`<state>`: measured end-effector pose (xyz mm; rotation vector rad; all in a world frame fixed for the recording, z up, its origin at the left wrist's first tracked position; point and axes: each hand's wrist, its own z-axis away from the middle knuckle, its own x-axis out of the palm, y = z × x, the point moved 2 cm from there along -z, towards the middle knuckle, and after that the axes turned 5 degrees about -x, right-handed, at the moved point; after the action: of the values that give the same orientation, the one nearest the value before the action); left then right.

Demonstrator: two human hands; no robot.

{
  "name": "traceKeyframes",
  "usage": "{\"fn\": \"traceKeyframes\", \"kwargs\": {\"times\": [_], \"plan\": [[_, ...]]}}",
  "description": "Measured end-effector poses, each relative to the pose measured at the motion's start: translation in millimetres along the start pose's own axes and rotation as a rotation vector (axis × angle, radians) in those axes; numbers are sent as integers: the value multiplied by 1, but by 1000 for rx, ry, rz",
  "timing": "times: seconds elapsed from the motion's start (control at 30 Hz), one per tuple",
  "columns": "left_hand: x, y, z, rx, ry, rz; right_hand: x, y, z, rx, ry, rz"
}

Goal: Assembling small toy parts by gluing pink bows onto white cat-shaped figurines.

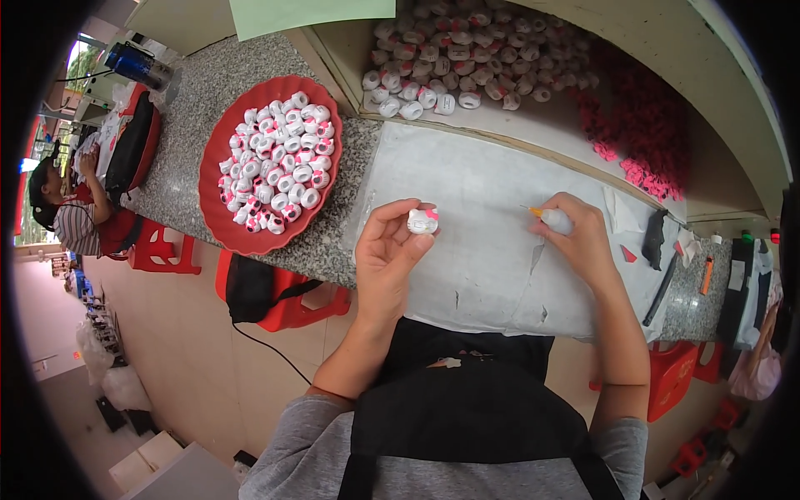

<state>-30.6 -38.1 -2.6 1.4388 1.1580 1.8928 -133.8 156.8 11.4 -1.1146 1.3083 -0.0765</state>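
A black apron (467, 417) over a grey shirt (292, 450) lies nearest the camera, with bare forearms reaching forward over the worktop (187, 167), a speckled grey surface partly covered by a white sheet (475, 275). The left hand (383, 258) is turned palm up and pinches a small white piece with pink markings (422, 221) between thumb and fingers, holding it above the left part of the sheet. The right hand (585, 233) grips a small white bottle with an orange tip (554, 220); its fingers are closed around the bottle, and a thin nozzle points left toward the piece, well apart from it. The sheet is creased and has a few small tears near its front.

To the left of the sheet, a red scalloped tray (214, 200) holds a heap of similar white-and-pink pieces (287, 154). Behind the sheet, a shelf (508, 125) carries more white pieces (458, 62), with a pile of bright pink parts (650, 175) at its right end. Near the sheet's right edge lie dark strips (660, 292) and an orange stick (707, 276). A black bag (252, 289) sits on a red stool (321, 307) below the tray. Farther left, another person (79, 221) in a striped top sits at the worktop.
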Motion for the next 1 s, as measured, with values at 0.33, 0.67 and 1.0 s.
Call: {"fn": "traceKeyframes", "kwargs": {"times": [0.33, 0.67, 1.0], "plan": [[13, -18, 5, -114, -150, 46, 45, -50, 17, 318, 182, -946], [10, -13, 8, -143, -162, 128, 56, -54, 19, 352, 239, -978], [13, -13, 14, 107, -178, -218, 50, -61, 26, 352, 206, -1237]]}}
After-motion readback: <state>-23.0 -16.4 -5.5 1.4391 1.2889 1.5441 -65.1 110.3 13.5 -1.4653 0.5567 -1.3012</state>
